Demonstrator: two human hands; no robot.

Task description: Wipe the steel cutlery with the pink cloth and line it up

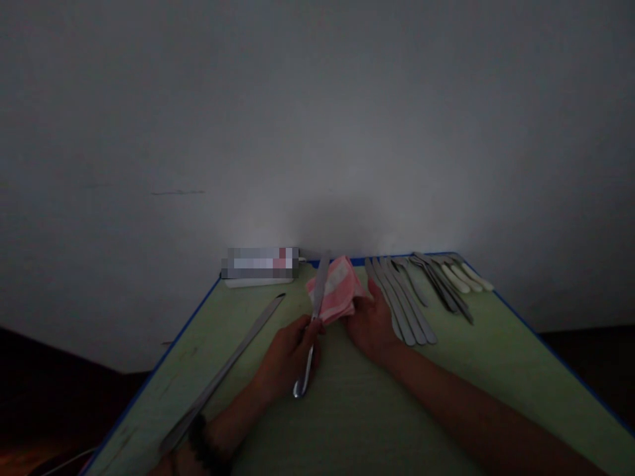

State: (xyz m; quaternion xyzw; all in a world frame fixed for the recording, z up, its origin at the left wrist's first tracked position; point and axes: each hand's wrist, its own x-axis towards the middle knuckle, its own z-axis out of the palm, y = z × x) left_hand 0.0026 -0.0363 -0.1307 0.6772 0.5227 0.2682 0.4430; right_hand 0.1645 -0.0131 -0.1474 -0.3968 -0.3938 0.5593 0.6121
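My left hand (290, 354) is closed round the handle of a table knife (313, 316), whose blade points away from me towards the wall. My right hand (372, 324) grips a pink and white checked cloth (337, 287), and the cloth lies against the blade. Both hands are over the middle of a green table (347, 410) with a blue edge.
A long metal knife (228, 370) lies diagonally on the left of the table. To the right of the hands lies a row of several knives (401, 301) and some cutlery with pale handles (466, 277). A white box (258, 268) stands against the wall at the back.
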